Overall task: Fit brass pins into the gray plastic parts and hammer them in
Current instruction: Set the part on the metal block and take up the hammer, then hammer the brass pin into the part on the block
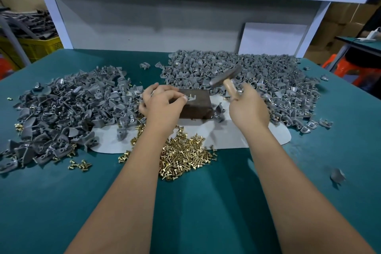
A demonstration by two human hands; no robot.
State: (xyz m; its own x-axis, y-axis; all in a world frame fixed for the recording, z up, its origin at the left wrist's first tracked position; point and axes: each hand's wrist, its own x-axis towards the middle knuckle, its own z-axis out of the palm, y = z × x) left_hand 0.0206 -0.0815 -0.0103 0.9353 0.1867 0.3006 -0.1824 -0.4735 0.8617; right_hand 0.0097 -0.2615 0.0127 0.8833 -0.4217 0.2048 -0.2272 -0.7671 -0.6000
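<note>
Brass pins (183, 156), short and flat-headed, lie heaped in a glittering pile on a teal-covered workbench (206, 212), directly between a worker's two bare forearms. A few stray pins (79, 164) lie scattered farther left. At centre, the left hand (162, 102) pinches a small gray plastic part (190, 98) between thumb and fingertips, holding it down on top of a dark brown block (195, 107). A brass pin (194, 95) stands in the part, its flat head showing pale gold against the block. The right hand (248, 105) is curled round the pale wooden handle of a hammer (225, 77), whose dull metal head hangs above and just behind the block, blurred.

The block rests on a pale gray sheet (226, 136) spread over the teal surface. Two large mounds of gray plastic parts flank it: the left pile (68, 109) of dark, matte, wedge-shaped mouldings with small round sockets, and the right pile (257, 80), wider, reaching back to the white rear panel (144, 20) of the bench. Brass heads glint here and there among the pieces on the right. A single gray part (337, 175) lies alone on the teal cover near the right edge. Beyond the bench on the left, a yellow crate (41, 46) holds dark parts; on the right, cardboard boxes (338, 14) are stacked.
</note>
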